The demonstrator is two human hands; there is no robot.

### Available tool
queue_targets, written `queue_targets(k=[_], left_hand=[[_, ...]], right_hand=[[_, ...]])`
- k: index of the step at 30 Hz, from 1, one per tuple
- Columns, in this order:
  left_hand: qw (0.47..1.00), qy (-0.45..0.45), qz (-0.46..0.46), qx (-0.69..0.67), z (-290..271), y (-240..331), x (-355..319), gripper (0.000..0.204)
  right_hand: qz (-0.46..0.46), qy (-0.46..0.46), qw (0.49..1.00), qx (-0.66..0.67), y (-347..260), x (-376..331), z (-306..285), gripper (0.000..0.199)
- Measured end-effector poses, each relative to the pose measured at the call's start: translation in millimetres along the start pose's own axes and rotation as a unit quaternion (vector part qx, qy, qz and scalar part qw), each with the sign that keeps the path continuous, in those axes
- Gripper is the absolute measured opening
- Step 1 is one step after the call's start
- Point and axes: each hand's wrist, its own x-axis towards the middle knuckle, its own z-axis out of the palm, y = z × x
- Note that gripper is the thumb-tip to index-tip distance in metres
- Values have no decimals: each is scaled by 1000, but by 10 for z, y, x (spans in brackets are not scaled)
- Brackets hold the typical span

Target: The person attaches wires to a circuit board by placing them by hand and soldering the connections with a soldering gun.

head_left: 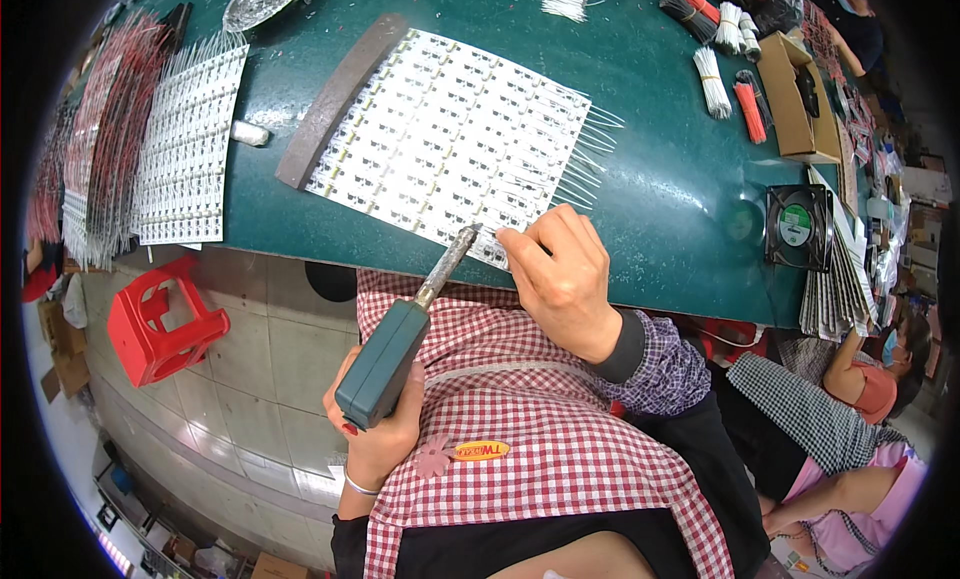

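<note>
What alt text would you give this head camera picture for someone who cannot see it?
A person's left hand holds a soldering iron, its tip at the near edge of white circuit strips on a green table. The right hand presses the strips beside the tip.

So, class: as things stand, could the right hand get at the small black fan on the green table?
Probably yes. The right hand rests on the white strips, and the stretch of green table between it and the fan looks bare. But it seems to be pinching something small, so its grip isn't free.
</note>
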Motion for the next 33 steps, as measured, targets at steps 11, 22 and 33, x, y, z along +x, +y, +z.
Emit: queue_targets(k=[11,22,33], left_hand=[[996,63,-49,-43,19,5,-103,18],[996,79,-23,-23,19,6,-105,17],[997,55,-30,-41,-3,-30,-111,17]], right_hand=[[4,-6,1000,-7,3,-22,-49,21],[-10,-32,999,-9,-84,51,-269,22],[-41,-34,999,0,1,-30,-30,25]])
